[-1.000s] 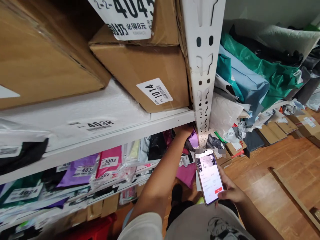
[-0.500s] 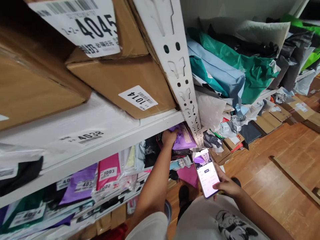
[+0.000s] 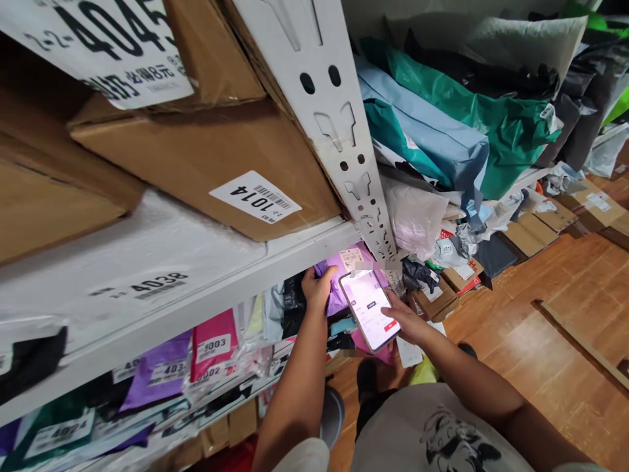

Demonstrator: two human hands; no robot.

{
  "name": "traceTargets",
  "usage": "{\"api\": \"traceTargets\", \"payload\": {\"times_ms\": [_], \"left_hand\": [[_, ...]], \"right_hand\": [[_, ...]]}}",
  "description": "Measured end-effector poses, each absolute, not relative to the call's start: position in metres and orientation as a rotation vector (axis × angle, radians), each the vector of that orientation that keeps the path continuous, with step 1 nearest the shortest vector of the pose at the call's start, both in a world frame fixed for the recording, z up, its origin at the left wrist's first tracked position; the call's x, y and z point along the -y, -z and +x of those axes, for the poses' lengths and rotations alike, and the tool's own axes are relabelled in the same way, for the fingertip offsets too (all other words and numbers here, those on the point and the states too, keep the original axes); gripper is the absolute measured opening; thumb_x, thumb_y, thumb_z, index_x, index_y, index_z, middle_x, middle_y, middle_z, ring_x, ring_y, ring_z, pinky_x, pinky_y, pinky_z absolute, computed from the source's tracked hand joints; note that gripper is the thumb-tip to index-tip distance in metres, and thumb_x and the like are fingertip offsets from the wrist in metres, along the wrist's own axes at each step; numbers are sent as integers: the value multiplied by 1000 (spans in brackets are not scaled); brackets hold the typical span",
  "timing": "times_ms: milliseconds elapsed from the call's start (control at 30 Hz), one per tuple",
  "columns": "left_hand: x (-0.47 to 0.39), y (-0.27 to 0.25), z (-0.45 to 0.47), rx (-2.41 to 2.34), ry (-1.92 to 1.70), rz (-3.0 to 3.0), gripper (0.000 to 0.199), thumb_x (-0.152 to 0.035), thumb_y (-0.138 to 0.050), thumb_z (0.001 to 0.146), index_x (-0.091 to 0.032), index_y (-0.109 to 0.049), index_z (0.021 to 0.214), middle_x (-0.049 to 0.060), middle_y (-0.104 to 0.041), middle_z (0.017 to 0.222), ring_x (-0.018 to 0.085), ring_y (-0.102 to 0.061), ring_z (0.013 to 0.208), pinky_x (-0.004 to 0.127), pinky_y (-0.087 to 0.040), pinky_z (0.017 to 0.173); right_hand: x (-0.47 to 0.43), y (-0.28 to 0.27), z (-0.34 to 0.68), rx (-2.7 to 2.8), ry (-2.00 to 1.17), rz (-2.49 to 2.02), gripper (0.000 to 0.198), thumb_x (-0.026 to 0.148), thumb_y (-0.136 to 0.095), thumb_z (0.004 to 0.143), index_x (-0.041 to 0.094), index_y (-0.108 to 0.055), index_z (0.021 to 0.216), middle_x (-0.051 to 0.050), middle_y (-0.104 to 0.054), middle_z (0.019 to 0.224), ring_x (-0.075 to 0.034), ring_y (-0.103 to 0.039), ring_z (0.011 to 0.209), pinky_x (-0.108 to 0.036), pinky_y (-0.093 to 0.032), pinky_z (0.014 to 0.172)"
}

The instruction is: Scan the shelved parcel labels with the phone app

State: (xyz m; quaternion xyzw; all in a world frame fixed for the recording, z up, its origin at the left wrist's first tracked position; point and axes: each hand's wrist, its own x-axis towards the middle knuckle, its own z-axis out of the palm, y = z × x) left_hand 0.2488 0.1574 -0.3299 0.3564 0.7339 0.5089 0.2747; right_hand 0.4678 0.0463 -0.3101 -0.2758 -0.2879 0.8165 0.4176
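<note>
My left hand [image 3: 318, 286] grips the left side of a purple mailer bag [image 3: 337, 299] on a lower shelf, its thumb lying on top. A white printed label [image 3: 352, 257] shows on the bag. In front of the bag, my right hand [image 3: 400, 316] holds a smartphone [image 3: 369, 313] tilted, with its lit screen facing up. The right thumb rests over the screen, near a red button. Part of the bag is hidden behind the phone.
A white perforated shelf post [image 3: 344, 124] rises beside the bag. Brown cartons [image 3: 206, 151] fill the upper shelf at left, with labelled parcels [image 3: 213, 344] below. Green and blue mailers [image 3: 442, 118] are stacked at right. A wooden strip [image 3: 580, 341] lies on the floor.
My right hand has moved the phone left and up, over the purple bag. The bag's label now faces up more. The phone screen now shows a red button. My view has shifted slightly.
</note>
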Motion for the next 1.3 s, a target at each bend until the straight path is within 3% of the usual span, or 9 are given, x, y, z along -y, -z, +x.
{"api": "traceTargets", "payload": {"times_ms": [133, 333, 733, 800, 933, 1300], "left_hand": [[-156, 328, 250, -1995, -1371, 918, 32, -37, -72, 54, -20, -71, 81, 1, -74, 82, 21, -66, 79, 31, -52, 75], [-156, 324, 250, -2032, -1333, 904, 27, -37, -70, 57, -20, -69, 78, 1, -71, 76, 20, -64, 75, 28, -51, 68], [-154, 323, 249, -2057, -1278, 939, 22, -35, -69, 60, -20, -68, 77, 2, -72, 77, 22, -66, 80, 30, -54, 73], [-154, 323, 249, -2059, -1272, 943, 23, -35, -69, 61, -20, -68, 79, 3, -72, 78, 23, -67, 82, 31, -54, 76], [-154, 325, 247, -2063, -1259, 950, 26, -36, -69, 63, -20, -69, 83, 4, -74, 83, 24, -68, 86, 32, -54, 81], [-155, 328, 245, -2069, -1251, 956, 26, -35, -71, 64, -20, -69, 85, 5, -74, 85, 25, -69, 85, 35, -55, 81]], "right_hand": [[-61, 301, 459, 725, -2029, -686, 56, 48, -82, 69, 29, -58, 116, -2, -69, 118, -20, -65, 90, -29, -51, 75], [-64, 298, 456, 745, -2025, -683, 58, 51, -80, 70, 30, -56, 119, -2, -69, 112, -21, -65, 87, -31, -50, 79], [-66, 301, 453, 807, -1997, -700, 56, 54, -77, 74, 30, -54, 119, -2, -68, 113, -22, -67, 93, -34, -51, 84], [-65, 300, 455, 844, -1984, -696, 62, 52, -82, 69, 31, -54, 121, -3, -67, 117, -24, -66, 99, -36, -51, 87], [-63, 296, 459, 942, -1954, -680, 95, 31, -95, 50, 32, -48, 132, -2, -66, 123, -24, -63, 108, -36, -50, 95], [-63, 295, 461, 1028, -1947, -670, 107, 26, -93, 52, 31, -39, 144, -4, -64, 126, -24, -61, 114, -33, -51, 94]]}}
